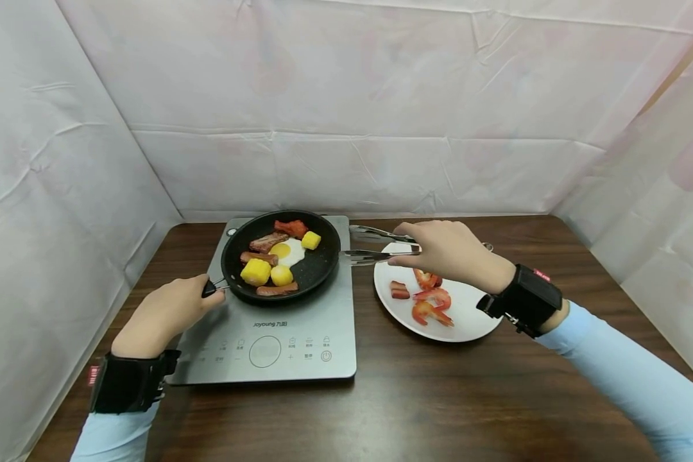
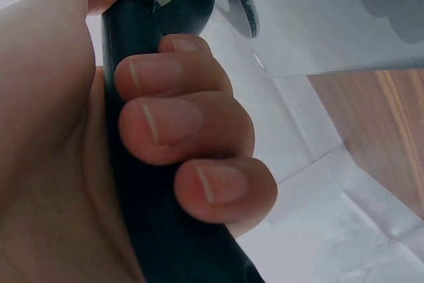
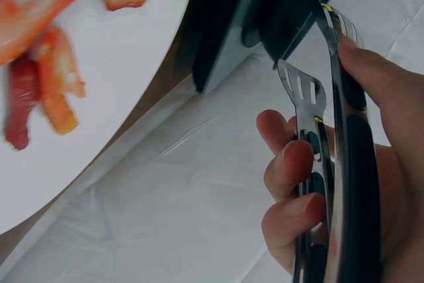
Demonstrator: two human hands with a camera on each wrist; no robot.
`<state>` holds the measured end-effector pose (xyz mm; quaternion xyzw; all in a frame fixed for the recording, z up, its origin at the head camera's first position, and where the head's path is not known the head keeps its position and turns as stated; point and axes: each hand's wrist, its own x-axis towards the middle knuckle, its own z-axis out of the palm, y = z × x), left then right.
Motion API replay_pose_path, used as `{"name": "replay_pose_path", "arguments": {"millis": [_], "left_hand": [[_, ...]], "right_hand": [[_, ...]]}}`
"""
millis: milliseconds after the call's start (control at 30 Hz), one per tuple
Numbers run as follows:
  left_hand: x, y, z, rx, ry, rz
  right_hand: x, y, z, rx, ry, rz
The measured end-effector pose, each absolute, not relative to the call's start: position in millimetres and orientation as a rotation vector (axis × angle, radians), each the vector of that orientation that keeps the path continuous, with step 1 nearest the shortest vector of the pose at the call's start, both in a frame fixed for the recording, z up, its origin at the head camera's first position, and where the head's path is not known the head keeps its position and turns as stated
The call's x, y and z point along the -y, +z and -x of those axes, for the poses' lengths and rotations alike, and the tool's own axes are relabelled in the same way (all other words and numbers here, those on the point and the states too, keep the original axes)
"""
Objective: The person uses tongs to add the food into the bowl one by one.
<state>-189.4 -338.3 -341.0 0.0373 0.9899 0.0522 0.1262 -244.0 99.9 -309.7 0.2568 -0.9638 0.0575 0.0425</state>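
Note:
A black frying pan sits on a grey induction cooker. It holds a fried egg, yellow corn pieces, sausages and red meat. My left hand grips the pan's black handle, fingers curled round it. My right hand holds metal tongs above a white plate. The tongs' tips point at the pan's right rim and carry nothing. The plate bears shrimp and bacon pieces. In the right wrist view my fingers wrap the tongs.
The dark wooden table is walled by white sheeting at the back and both sides. The cooker's control panel faces me. Bare tabletop lies in front of the plate and cooker.

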Motion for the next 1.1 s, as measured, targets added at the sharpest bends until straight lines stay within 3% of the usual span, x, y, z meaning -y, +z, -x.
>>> {"name": "replay_pose_path", "arguments": {"millis": [367,1100], "left_hand": [[339.1,-338.5,188.9,-2.873,0.146,-0.103],[339.4,-341.8,189.7,-2.876,0.154,-0.112]], "right_hand": [[-135.5,-320.6,231.0,2.943,0.15,-0.683],[-168.2,-356.3,211.5,2.959,0.076,-0.823]]}}
